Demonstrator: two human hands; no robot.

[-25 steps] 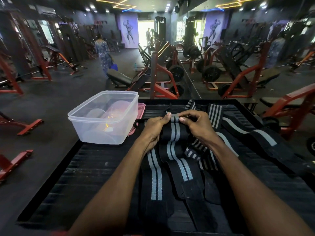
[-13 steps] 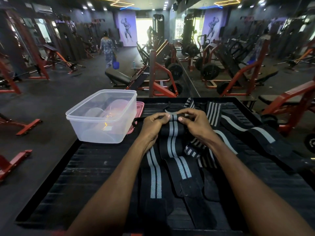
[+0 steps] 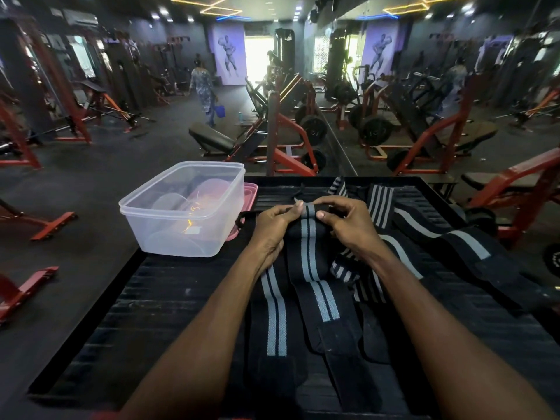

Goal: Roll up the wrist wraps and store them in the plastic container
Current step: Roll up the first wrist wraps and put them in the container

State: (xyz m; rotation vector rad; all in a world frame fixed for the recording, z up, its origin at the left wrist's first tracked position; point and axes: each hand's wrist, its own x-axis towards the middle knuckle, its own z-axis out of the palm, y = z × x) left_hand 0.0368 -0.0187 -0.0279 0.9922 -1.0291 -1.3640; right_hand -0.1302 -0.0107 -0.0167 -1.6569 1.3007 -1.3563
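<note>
Black ribbed tabletop [image 3: 169, 301] carrying everything, set out in a gym. Clear plastic container [image 3: 185, 207] standing open at the far left corner, seemingly without a single wrap inside, with a pink lid [image 3: 251, 195] just behind it. Several black wrist wraps with grey stripes [image 3: 448, 237] sprawled flat and unrolled across the middle and right. Only one wrap [image 3: 309, 253] under way, its far end curled into a small starting roll, most of its length trailing loose toward the near edge. Left hand [image 3: 269, 228] and right hand [image 3: 348, 225] close together, both pinching that roll. Judged barely begun: nothing stored, all wraps left to roll.
</note>
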